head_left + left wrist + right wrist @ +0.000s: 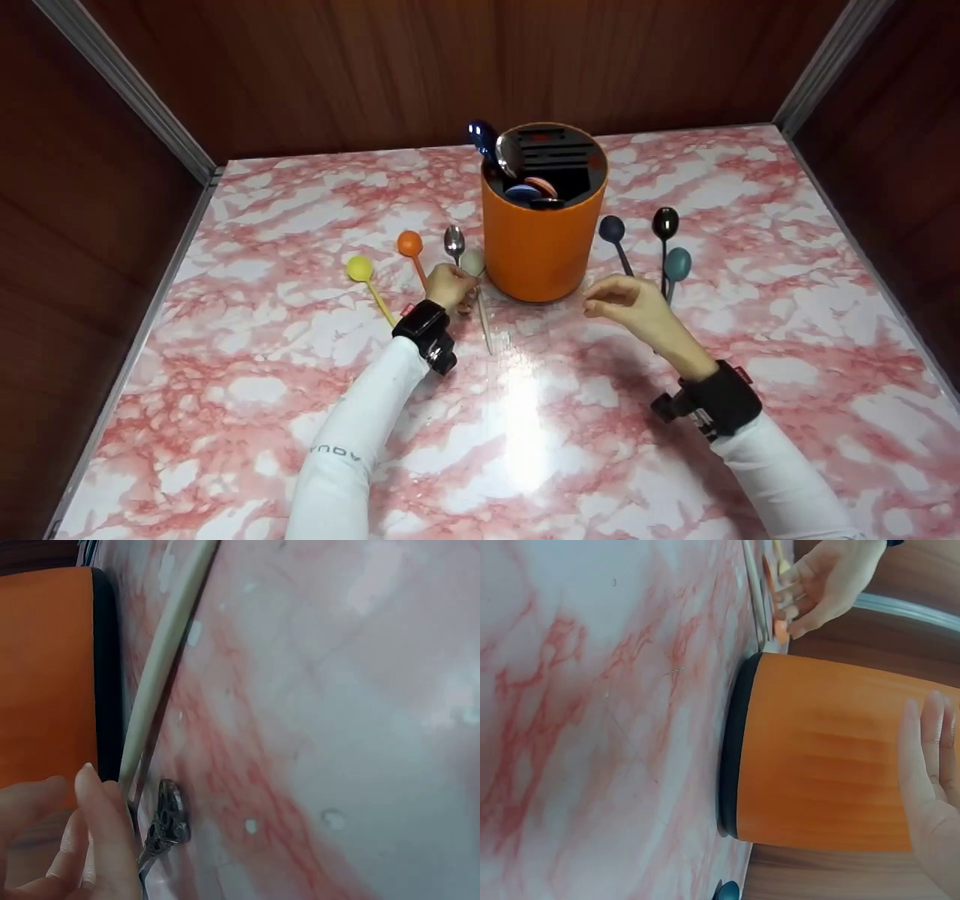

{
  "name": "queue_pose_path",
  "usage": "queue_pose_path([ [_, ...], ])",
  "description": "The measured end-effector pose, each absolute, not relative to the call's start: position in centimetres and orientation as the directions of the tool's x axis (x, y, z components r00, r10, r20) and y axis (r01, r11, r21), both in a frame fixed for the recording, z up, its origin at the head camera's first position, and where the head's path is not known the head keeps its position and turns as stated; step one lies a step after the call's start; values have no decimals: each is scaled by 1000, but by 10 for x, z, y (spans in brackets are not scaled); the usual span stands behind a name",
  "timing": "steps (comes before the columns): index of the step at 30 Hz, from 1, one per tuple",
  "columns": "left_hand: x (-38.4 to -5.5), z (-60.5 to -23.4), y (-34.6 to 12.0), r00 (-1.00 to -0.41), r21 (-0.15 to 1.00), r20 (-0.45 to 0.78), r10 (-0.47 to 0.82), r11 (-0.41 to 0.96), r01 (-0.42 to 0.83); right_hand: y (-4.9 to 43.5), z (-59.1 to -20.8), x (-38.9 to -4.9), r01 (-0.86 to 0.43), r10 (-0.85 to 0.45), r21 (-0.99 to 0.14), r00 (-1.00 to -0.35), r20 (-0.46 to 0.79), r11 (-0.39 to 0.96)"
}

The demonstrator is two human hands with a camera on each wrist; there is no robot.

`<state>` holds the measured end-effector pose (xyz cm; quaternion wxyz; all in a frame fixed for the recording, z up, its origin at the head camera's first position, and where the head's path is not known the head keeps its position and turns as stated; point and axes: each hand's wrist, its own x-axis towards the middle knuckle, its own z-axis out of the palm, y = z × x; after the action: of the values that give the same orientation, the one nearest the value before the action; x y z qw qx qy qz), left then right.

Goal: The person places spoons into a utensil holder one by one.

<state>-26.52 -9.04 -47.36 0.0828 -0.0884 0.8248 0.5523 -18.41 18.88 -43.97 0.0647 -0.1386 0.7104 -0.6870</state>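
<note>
My left hand (450, 285) hovers over the table, left of the orange utensil holder (540, 259). Under and beside its fingers lie a pale grey-green spoon (484, 319) and a silver spoon (454, 240). In the left wrist view the loosely bent fingers (105, 829) come close to the silver spoon's ornate handle (166, 819); no grip shows. My right hand (630, 300) is raised at the holder's front right, fingers relaxed and holding nothing. Blue and silver spoons (508, 155) stick up from the holder's black slotted top, with more spoon bowls lower in the opening.
Left of my left hand lie a yellow spoon (360, 268) and an orange spoon (410, 243). Right of the holder are a dark blue spoon (612, 229), a black spoon (665, 223) and a teal spoon (678, 264). Wooden panels (337, 75) border the marbled table.
</note>
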Motion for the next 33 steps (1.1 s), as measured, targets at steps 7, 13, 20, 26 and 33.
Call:
queue_pose_path([
  [7,-275,-474,-89,-971,818,-232,-57,529,-226,190,-441,-181,-121,-283,-993,-952,118,-6],
  [13,-360,-608,-104,-995,731,-89,-48,676,-98,190,-443,-179,-88,-259,-996,-962,89,-13],
  [20,-457,-753,-116,-991,598,-87,-100,790,-132,193,-446,-179,-82,-264,-996,-961,85,-25],
  [26,-449,-735,-112,-991,582,-87,-97,803,-130,194,-448,-179,-60,-257,-998,-964,63,-18],
  [33,-438,-712,-108,-988,563,-96,-119,812,-152,195,-449,-178,-59,-254,-998,-966,55,7],
])
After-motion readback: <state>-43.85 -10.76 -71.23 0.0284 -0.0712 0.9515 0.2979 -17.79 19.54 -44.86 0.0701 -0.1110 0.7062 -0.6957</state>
